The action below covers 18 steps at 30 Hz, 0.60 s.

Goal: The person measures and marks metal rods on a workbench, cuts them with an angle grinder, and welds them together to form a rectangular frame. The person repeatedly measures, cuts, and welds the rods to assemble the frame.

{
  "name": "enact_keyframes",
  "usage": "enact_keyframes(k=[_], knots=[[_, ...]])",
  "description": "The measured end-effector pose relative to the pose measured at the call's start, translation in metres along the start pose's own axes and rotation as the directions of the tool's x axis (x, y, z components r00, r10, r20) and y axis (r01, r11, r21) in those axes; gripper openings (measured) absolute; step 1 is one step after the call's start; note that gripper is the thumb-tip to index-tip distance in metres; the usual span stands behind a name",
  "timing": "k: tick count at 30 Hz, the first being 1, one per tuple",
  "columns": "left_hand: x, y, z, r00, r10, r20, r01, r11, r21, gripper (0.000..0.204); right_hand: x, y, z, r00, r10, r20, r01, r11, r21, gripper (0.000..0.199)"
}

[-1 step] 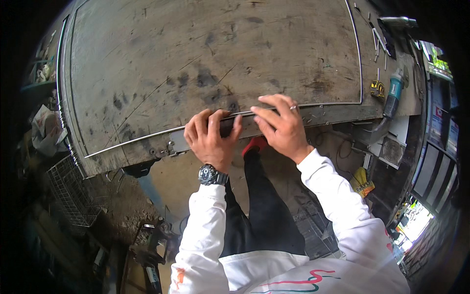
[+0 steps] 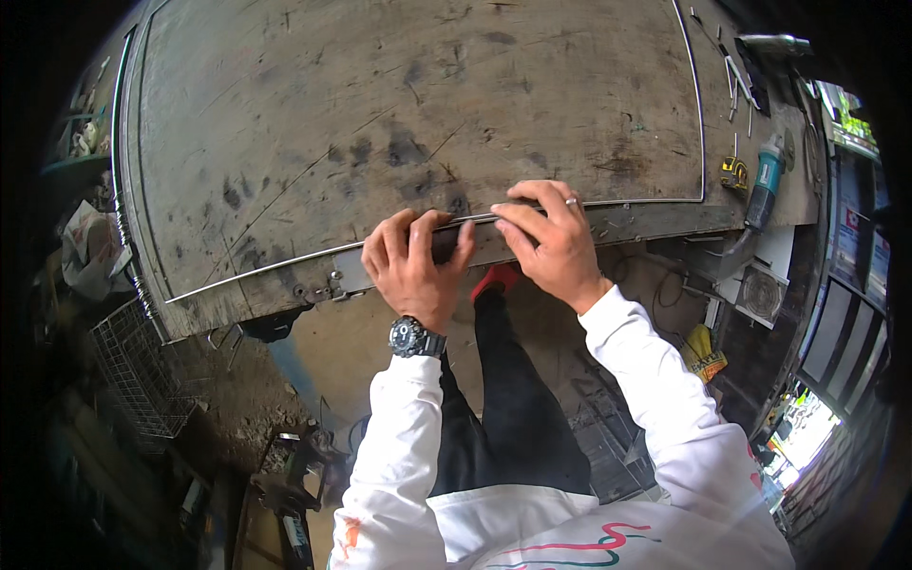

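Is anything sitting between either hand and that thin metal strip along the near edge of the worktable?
Nothing visible does. The left hand and right hand both already rest on the metal strip, fingers curled over it at the near edge of the worktable. The angle grinder lies far off to the right.

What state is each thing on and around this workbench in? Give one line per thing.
Metal strip: lying along the bench's near edge.
Left hand: gripping the strip.
Right hand: pressing the strip.
Angle grinder: lying idle.
Wire basket: on the floor.
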State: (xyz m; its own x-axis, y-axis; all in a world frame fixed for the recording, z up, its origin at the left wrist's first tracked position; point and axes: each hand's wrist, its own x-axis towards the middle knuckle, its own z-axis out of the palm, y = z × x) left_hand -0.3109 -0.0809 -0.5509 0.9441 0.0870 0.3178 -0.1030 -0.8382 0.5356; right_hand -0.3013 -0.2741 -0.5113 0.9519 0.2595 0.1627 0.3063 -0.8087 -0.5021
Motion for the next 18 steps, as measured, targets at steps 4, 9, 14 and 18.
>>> enact_keyframes(k=[4,9,14,18], knots=[[-0.001,0.000,-0.003,0.999,-0.023,0.028,0.024,0.999,-0.032,0.034,0.017,-0.011,0.000,0.997,-0.049,0.064,0.050,0.998,-0.022,0.016],[0.012,-0.004,-0.019,0.994,0.002,0.109,0.011,0.992,-0.125,0.030,0.023,-0.008,0.000,0.990,-0.128,0.063,0.133,0.987,-0.088,0.014],[0.021,-0.053,-0.055,0.987,0.070,0.144,-0.058,0.995,-0.085,0.022,0.017,-0.005,0.003,0.991,-0.137,0.009,0.137,0.986,-0.090,0.015],[0.018,-0.077,-0.060,0.980,0.110,0.164,-0.091,0.989,-0.118,0.022,0.014,-0.005,0.007,0.989,-0.144,-0.027,0.142,0.987,-0.074,0.016]])
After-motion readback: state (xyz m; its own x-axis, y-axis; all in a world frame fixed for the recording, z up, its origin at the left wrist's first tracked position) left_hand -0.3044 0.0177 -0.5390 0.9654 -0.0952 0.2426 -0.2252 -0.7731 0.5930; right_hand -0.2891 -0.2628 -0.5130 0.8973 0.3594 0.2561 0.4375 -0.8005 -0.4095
